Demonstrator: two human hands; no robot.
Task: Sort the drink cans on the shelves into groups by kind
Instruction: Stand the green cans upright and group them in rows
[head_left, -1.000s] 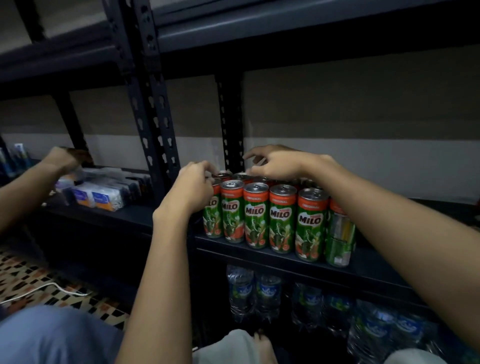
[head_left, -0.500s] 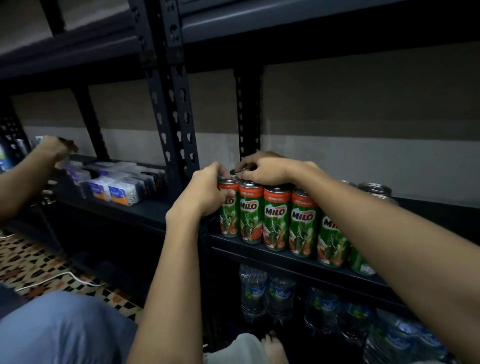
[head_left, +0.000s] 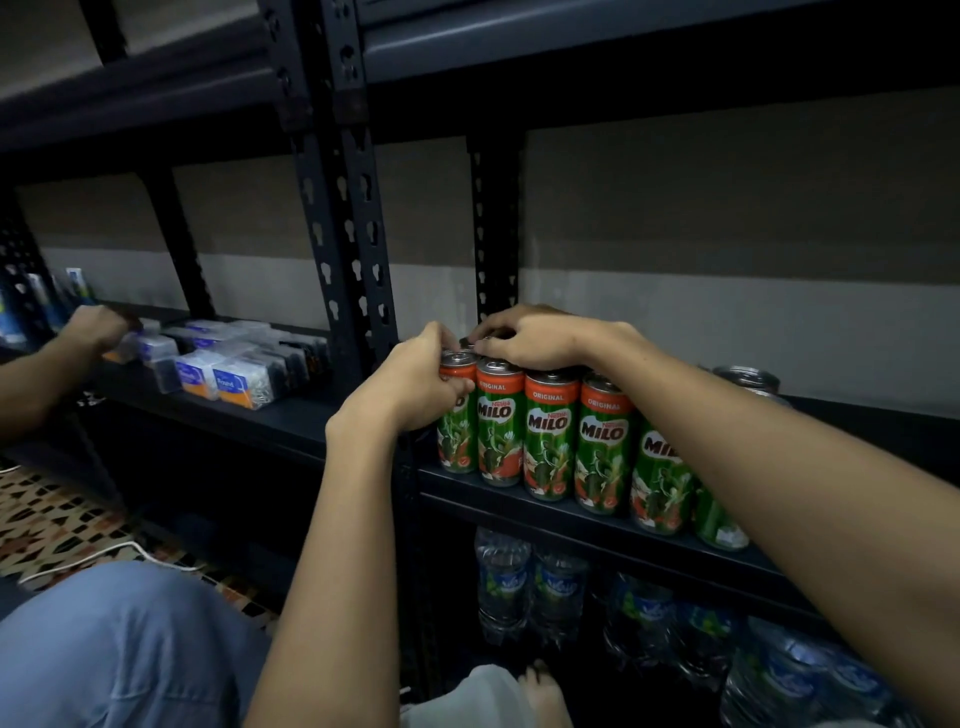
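On the dark shelf, left hand is gripping the leftmost Milo can — right hand is curling over far can tops.

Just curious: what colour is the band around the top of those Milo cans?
Orange-red on the Milo cans, seen in the head view.

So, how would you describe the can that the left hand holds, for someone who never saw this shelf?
Find the dark metal shelf with the row of green Milo cans. The wanted can stands at the row's far left end, beside the upright post. Only this can has the left hand curled around it.
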